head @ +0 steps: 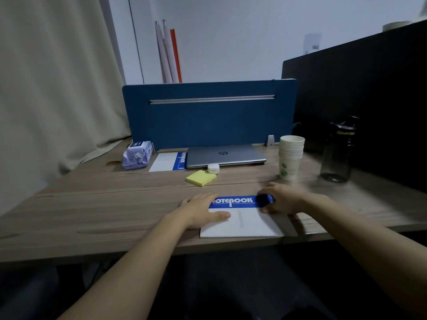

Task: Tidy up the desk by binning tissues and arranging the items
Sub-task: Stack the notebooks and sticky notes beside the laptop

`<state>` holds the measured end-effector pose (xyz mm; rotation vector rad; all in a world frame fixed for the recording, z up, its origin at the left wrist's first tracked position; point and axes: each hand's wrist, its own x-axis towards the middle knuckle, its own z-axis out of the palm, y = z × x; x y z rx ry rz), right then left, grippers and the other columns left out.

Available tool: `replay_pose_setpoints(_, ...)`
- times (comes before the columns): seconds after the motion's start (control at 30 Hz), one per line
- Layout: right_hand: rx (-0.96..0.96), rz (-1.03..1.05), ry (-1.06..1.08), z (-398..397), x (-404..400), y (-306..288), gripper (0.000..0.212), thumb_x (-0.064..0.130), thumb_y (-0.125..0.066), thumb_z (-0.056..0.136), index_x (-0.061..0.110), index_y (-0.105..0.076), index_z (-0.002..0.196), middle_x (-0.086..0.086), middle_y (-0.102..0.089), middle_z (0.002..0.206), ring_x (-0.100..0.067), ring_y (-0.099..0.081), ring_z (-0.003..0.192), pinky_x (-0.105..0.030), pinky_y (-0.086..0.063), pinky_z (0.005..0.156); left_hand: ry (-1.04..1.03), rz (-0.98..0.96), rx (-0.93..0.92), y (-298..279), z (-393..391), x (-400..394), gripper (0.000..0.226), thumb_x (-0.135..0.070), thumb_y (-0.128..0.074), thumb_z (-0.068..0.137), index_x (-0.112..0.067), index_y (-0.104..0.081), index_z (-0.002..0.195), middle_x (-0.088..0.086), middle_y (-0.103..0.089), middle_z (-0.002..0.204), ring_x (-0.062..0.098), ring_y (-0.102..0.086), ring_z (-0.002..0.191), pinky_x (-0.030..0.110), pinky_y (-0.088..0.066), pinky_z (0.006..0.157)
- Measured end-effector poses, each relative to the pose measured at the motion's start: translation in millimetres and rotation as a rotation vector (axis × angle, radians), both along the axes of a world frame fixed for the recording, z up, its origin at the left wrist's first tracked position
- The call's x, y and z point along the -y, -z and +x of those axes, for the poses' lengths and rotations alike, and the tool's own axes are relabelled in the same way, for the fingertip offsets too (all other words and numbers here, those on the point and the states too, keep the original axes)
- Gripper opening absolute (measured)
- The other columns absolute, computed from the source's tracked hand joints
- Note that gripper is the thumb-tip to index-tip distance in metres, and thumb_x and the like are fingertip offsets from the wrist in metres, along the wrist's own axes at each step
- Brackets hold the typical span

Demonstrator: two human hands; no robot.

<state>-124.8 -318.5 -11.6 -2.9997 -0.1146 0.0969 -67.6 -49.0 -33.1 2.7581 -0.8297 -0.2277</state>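
Observation:
A white notebook [249, 224] with a blue "NOTEBOOK" band lies near the desk's front edge. My left hand [203, 211] grips its left edge, thumb on the white cover. My right hand [283, 199] holds its right side, fingers curled over the blue band's end. A second notebook of the same kind [167, 161] lies at the back, beside a closed grey laptop [225, 154]. In front of the laptop sit a yellow sticky-note pad [200, 178] and a small white round case [213, 168]. A purple tissue pack [137, 154] stands at the back left.
A stack of paper cups [291, 155] and a dark clear bottle [338, 151] stand at the right. A blue divider panel [208, 116] closes off the back; a black partition [369, 100] walls the right. A curtain [53, 88] hangs at the left.

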Motion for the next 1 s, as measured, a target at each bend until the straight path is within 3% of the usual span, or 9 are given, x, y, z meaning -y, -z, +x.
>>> replay_pose_setpoints(0.1,0.008,0.048,-0.017,8,-11,2,0.063,0.037,-0.072,0.083,0.022,-0.047,0.139,-0.005,-0.047,0.132,-0.024,-0.048,0.119,-0.04,-0.04,0.103,0.023,-0.045,0.021,2,7,-4,0.09,-0.081,-0.051,0.072,-0.034,-0.031,0.147,-0.009,-0.037,0.152,0.015,-0.035,0.136,0.049,-0.03,0.111)
replay_pose_setpoints(0.2,0.025,0.1,-0.077,21,-30,4,0.061,0.031,-0.073,0.083,0.022,-0.048,0.138,-0.005,-0.048,0.131,-0.024,-0.046,0.12,-0.04,-0.039,0.104,0.021,-0.046,0.054,-1,17,-16,0.091,-0.08,-0.058,0.067,-0.036,-0.036,0.143,-0.009,-0.039,0.147,0.014,-0.034,0.133,0.047,-0.033,0.109)
replay_pose_setpoints(0.37,0.03,0.135,-0.208,46,-76,8,0.054,0.029,-0.069,0.085,0.027,-0.049,0.135,-0.003,-0.048,0.131,-0.021,-0.045,0.119,-0.04,-0.039,0.103,-0.027,-0.066,-0.091,-9,27,-53,0.072,-0.073,-0.07,0.059,-0.039,-0.048,0.119,-0.009,-0.049,0.126,0.008,-0.052,0.109,0.039,-0.05,0.094)
replay_pose_setpoints(0.53,0.03,0.221,-0.284,64,-120,14,0.049,0.029,-0.068,0.087,0.029,-0.051,0.133,-0.002,-0.046,0.132,-0.02,-0.041,0.122,-0.041,-0.037,0.105,-0.134,-0.155,-0.207,-10,29,-97,0.053,-0.058,-0.079,0.067,-0.033,-0.051,0.105,-0.008,-0.061,0.11,0.009,-0.065,0.093,0.034,-0.058,0.083)
replay_pose_setpoints(0.67,0.088,0.228,-0.264,73,-140,17,0.054,0.038,-0.067,0.087,0.027,-0.049,0.136,-0.005,-0.049,0.134,-0.024,-0.04,0.124,-0.043,-0.037,0.105,-0.164,-0.177,-0.129,-9,27,-121,0.043,-0.053,-0.075,0.076,-0.031,-0.053,0.105,-0.007,-0.058,0.112,0.01,-0.062,0.094,0.029,-0.054,0.079)
replay_pose_setpoints(0.83,0.119,0.182,-0.226,79,-148,16,0.041,0.042,-0.069,0.084,0.026,-0.059,0.121,-0.004,-0.055,0.119,-0.022,-0.047,0.109,-0.037,-0.044,0.09,-0.162,-0.221,0.062,-3,29,-136,0.037,-0.047,-0.069,0.083,-0.031,-0.057,0.114,-0.008,-0.058,0.12,0.006,-0.056,0.103,0.034,-0.052,0.088)
replay_pose_setpoints(0.93,0.101,0.226,-0.18,82,-144,15,0.022,0.034,-0.07,0.086,0.021,-0.062,0.102,-0.002,-0.062,0.103,-0.014,-0.054,0.088,-0.024,-0.043,0.067,-0.192,-0.227,0.164,7,32,-143,0.048,-0.052,-0.063,0.086,-0.032,-0.052,0.129,-0.01,-0.056,0.128,0.007,-0.053,0.112,0.034,-0.049,0.093)
replay_pose_setpoints(1.0,0.081,0.252,-0.145,83,-142,14,0.014,0.032,-0.067,0.088,0.022,-0.059,0.095,0.0,-0.062,0.095,-0.013,-0.056,0.081,-0.023,-0.043,0.063,-0.22,-0.331,0.147,13,35,-150,0.052,-0.052,-0.061,0.087,-0.031,-0.05,0.133,-0.01,-0.055,0.128,0.007,-0.053,0.113,0.032,-0.05,0.091)
